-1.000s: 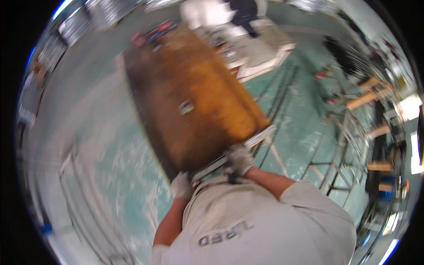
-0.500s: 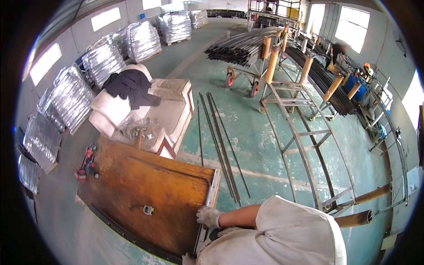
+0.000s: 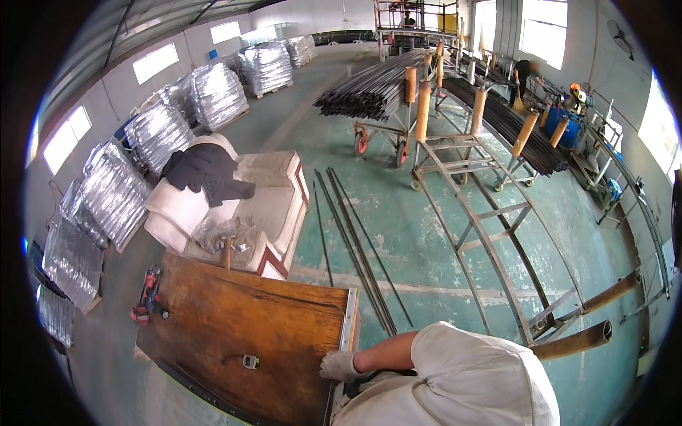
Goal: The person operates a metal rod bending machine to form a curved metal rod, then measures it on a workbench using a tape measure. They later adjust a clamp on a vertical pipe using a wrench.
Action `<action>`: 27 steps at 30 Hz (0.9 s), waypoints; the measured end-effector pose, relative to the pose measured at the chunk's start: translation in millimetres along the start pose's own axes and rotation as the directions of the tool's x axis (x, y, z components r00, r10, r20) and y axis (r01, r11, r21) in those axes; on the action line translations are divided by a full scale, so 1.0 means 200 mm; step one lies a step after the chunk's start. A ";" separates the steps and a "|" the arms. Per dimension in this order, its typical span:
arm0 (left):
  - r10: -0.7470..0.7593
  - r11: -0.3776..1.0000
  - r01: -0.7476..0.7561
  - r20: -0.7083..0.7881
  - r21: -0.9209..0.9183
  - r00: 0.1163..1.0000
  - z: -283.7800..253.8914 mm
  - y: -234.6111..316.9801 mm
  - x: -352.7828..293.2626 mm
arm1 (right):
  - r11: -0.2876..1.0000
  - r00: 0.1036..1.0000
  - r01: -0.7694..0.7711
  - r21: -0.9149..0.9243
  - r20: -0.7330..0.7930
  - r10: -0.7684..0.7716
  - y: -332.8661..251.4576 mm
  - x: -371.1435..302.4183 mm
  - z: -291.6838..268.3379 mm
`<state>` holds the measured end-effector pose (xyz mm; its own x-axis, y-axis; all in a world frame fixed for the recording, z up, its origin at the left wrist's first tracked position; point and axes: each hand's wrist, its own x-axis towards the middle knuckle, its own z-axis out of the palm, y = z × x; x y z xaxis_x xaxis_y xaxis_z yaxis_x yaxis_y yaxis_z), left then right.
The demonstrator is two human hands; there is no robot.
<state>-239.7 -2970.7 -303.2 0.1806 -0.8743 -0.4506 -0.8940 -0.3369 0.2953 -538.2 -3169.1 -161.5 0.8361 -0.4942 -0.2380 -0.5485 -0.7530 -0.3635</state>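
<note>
My right hand, in a grey-white work glove, has its fingers closed over the metal strip along the right end of a brown wooden tabletop. Its bare forearm comes from a white sleeve at the lower right. Something dark lies under the wrist, too hidden to name. Out of the picture is my left hand. On the brown top sits a small pale, box-shaped thing with a dark cord or strap. A red and black cordless drill lies at the top's left end. A dark, riveted-looking rail follows the near edge.
A pale sofa holding dark clothing stands beyond the tabletop. Long thin rods lie on the green floor. To the right is a metal frame; farther off, a loaded rod cart and another person.
The view has tilted up, so the tabletop sits lower in the picture. My left hand, at the bottom edge before, has left the picture. My right hand stays on the metal strip.
</note>
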 end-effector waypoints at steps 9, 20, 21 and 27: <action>-0.013 0.974 0.012 -0.005 -0.226 1.000 -0.27 0.18 0.01 | 0.988 0.935 0.148 0.033 -0.331 -0.129 -0.06 0.13 -0.15; -0.085 0.308 0.056 0.031 -0.950 0.996 -0.66 0.29 -0.07 | 0.417 0.148 0.749 0.515 -0.744 0.652 0.11 0.17 -1.18; -0.052 0.159 0.055 0.048 -0.986 0.998 -0.69 0.29 -0.07 | 0.303 0.146 0.811 0.501 -0.674 0.724 0.11 0.15 -1.26; 0.405 -0.622 0.239 -0.044 -0.746 0.913 -0.95 0.44 -0.18 | -0.255 0.492 0.865 0.431 -0.633 0.598 -0.23 -0.35 -1.71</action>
<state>-247.5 -3034.2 -101.1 -0.1789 -0.9504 -0.2545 0.9049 -0.2605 0.3367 -572.1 -3248.8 179.3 0.0831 -0.9682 0.2358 0.8638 -0.0480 -0.5015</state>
